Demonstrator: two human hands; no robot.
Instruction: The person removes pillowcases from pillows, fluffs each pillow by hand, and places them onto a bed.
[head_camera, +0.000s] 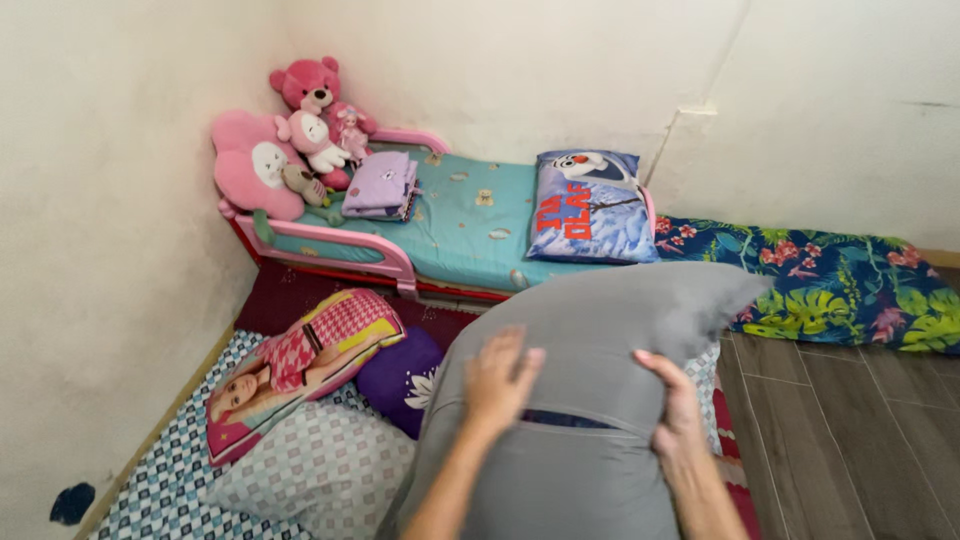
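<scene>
Gripping one grey pillow (590, 330), left hand (500, 385) and right hand (675, 405) fingers closed.

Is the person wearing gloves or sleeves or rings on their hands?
No. The left hand and right hand are bare, with no gloves, and no rings or watch can be seen. Both forearms are bare too; no sleeves reach into view.
</scene>
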